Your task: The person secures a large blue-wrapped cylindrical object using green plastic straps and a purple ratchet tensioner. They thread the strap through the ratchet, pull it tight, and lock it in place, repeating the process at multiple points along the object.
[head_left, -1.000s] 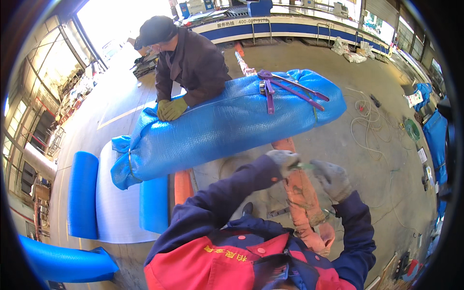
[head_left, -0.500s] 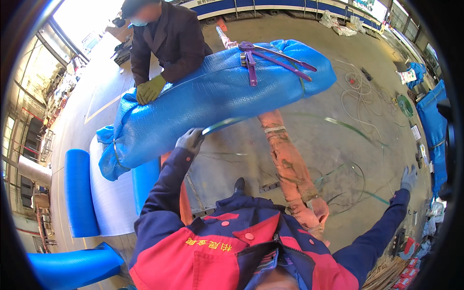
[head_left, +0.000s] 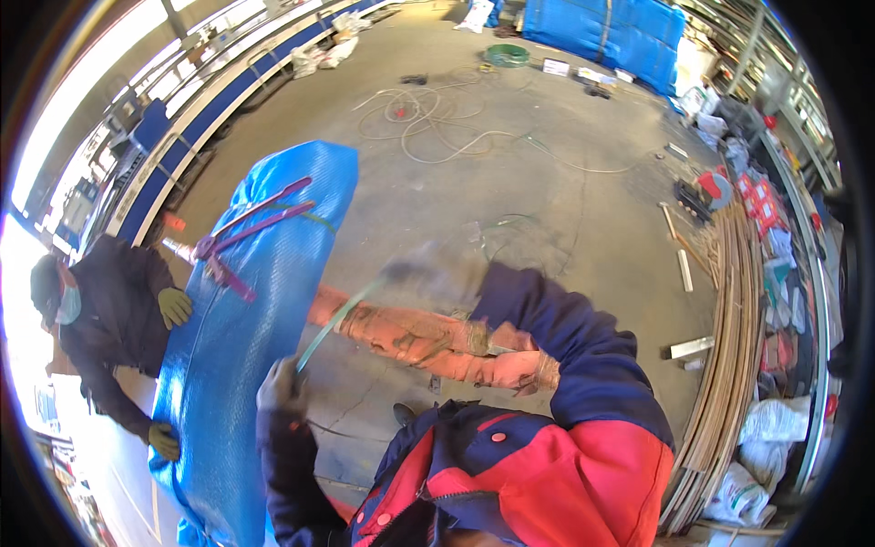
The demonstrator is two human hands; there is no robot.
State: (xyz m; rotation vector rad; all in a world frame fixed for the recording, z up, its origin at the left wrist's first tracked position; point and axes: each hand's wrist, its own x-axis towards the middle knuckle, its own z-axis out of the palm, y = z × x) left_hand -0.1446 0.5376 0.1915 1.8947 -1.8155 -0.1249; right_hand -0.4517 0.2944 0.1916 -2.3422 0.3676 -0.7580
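A long bundle wrapped in blue plastic (head_left: 260, 310) lies in front of me, bound near its far end by purple straps (head_left: 244, 230). My gloved left hand (head_left: 281, 387) is closed on a thin green strap (head_left: 342, 314) right beside the bundle. The strap runs up and to the right to my right hand (head_left: 407, 270), which is a grey blur at the end of my navy sleeve; its grip is unclear. Orange slings (head_left: 428, 339) lie on the concrete under my arms. A co-worker (head_left: 100, 319) at the left presses two yellow-green gloves onto the bundle.
Loose cables (head_left: 428, 118) and a green coil (head_left: 506, 55) lie on the far floor. A blue-covered stack (head_left: 611, 27) stands at the back. Long curved strips (head_left: 729, 319), white sacks (head_left: 761, 428) and red boxes (head_left: 752, 196) line the right side.
My view has swung round, so the bundle now runs along my left. My right hand came in from far out on the right to the strap's upper end. My left hand keeps the strap.
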